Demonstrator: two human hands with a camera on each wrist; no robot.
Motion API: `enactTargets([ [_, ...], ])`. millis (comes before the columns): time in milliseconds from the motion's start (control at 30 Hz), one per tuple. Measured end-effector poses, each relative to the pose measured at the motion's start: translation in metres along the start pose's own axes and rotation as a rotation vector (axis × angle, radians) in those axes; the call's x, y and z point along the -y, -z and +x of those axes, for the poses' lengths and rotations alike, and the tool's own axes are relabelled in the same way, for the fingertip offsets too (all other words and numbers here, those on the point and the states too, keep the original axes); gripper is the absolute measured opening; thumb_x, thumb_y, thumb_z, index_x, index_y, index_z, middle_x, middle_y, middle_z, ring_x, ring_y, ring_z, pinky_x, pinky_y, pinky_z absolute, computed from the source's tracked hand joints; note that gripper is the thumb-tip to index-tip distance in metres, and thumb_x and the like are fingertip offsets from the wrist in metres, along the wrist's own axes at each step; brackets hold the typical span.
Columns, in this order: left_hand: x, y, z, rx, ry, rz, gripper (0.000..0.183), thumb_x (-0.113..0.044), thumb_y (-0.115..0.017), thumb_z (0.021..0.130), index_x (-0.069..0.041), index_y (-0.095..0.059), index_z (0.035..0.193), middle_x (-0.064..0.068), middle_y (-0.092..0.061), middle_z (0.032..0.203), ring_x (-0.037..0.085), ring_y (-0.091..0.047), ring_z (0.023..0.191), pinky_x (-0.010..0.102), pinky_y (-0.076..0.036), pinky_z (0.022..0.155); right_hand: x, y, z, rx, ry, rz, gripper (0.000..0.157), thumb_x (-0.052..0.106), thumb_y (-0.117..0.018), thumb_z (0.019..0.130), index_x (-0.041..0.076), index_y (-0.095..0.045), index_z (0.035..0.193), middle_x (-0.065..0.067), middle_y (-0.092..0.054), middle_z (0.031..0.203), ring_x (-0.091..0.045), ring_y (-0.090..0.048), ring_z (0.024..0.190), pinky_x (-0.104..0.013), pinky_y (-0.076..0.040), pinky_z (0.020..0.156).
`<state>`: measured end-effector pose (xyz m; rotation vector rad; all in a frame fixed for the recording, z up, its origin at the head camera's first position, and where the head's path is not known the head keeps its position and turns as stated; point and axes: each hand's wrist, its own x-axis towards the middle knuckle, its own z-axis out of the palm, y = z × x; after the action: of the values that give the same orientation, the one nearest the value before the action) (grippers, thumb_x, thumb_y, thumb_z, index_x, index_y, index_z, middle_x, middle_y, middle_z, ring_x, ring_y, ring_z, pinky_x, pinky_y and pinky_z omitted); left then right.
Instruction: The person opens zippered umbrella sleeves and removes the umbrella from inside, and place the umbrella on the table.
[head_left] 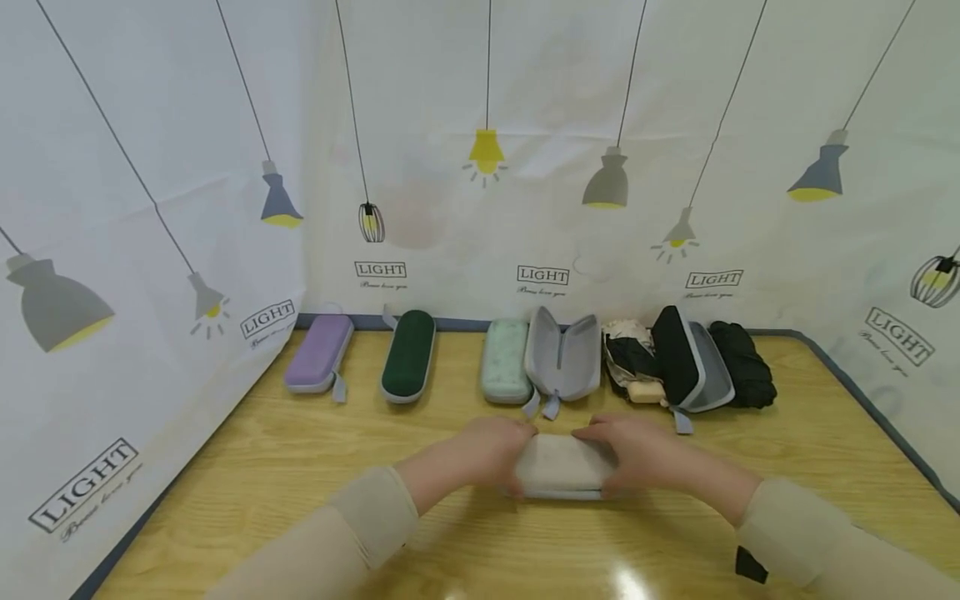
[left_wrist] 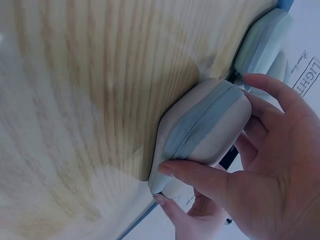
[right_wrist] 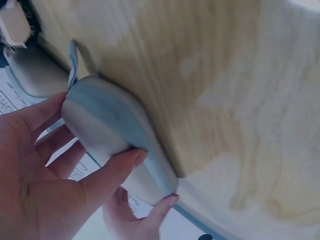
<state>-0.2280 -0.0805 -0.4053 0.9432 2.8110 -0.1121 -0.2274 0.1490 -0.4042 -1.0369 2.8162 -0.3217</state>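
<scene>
A cream zip-up glasses case (head_left: 566,464) with a grey zip band lies closed and lengthwise across the front middle of the table. My left hand (head_left: 491,452) grips its left end, thumb on the near side and fingers round the far side. The other end is held the same way by my right hand (head_left: 645,457). In the left wrist view the left thumb (left_wrist: 192,172) presses along the zip band. A grey pull tab (right_wrist: 73,62) sticks out by the right hand's fingertips in the right wrist view.
Along the back stand a purple case (head_left: 318,350), a dark green case (head_left: 408,357), a mint case (head_left: 505,362), an unfolded grey case (head_left: 562,358), a pouch with mixed contents (head_left: 632,358), an open black case (head_left: 678,358) and a black bundle (head_left: 742,365). Printed sheets wall the table.
</scene>
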Motion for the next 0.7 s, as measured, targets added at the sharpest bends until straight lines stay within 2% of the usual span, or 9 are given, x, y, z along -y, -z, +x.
enactTargets([
  [200,0.019,-0.002,-0.010,-0.012,0.030,-0.010,0.086,-0.052,-0.080,0.054,-0.013,-0.049,0.124,0.001,-0.058,0.110,0.016,-0.054,0.099,0.030,-0.046,0.076,0.011,-0.003,0.007,0.000,0.000,0.108,0.074,0.032,-0.080,0.062,0.011,-0.051,0.127,-0.004,-0.050,0.117,-0.018,-0.050,0.098,-0.036,-0.043,0.080],
  [300,0.025,-0.002,-0.014,-0.024,0.033,-0.013,0.088,-0.053,-0.079,0.054,-0.013,-0.047,0.126,0.001,-0.056,0.114,0.017,-0.052,0.102,0.032,-0.045,0.078,0.011,-0.002,0.006,-0.015,-0.014,0.138,0.067,0.033,-0.078,0.067,0.010,-0.053,0.125,-0.007,-0.048,0.121,-0.023,-0.049,0.105,-0.039,-0.041,0.085],
  [433,0.033,0.000,-0.019,-0.036,0.039,-0.003,0.088,-0.054,-0.078,0.055,-0.014,-0.045,0.126,0.002,-0.054,0.114,0.017,-0.050,0.103,0.034,-0.045,0.076,0.006,0.000,0.002,-0.093,-0.049,0.159,0.044,0.032,-0.070,0.077,0.012,-0.060,0.115,-0.002,-0.052,0.109,-0.019,-0.053,0.094,-0.034,-0.045,0.075],
  [533,0.038,0.000,-0.024,-0.052,0.036,0.004,0.088,-0.053,-0.079,0.054,-0.013,-0.045,0.125,0.003,-0.053,0.110,0.018,-0.050,0.100,0.035,-0.045,0.075,0.003,-0.001,0.000,-0.143,-0.096,0.213,0.026,0.024,-0.065,0.082,0.011,-0.063,0.104,0.002,-0.054,0.094,-0.014,-0.053,0.081,-0.029,-0.045,0.066],
  [600,0.040,0.000,-0.027,-0.064,0.034,0.004,0.087,-0.052,-0.080,0.054,-0.013,-0.045,0.124,0.003,-0.053,0.108,0.019,-0.050,0.099,0.035,-0.045,0.075,0.002,-0.003,-0.001,-0.138,-0.130,0.246,0.018,0.019,-0.062,0.084,0.010,-0.063,0.099,0.004,-0.056,0.086,-0.011,-0.053,0.076,-0.028,-0.045,0.064],
  [700,0.039,-0.001,-0.031,-0.086,0.022,0.002,0.084,-0.051,-0.080,0.054,-0.014,-0.045,0.121,0.003,-0.051,0.106,0.020,-0.049,0.099,0.037,-0.045,0.074,0.001,-0.006,0.001,-0.101,-0.168,0.271,0.015,0.016,-0.058,0.086,0.007,-0.064,0.098,0.005,-0.058,0.082,-0.010,-0.052,0.074,-0.029,-0.044,0.064],
])
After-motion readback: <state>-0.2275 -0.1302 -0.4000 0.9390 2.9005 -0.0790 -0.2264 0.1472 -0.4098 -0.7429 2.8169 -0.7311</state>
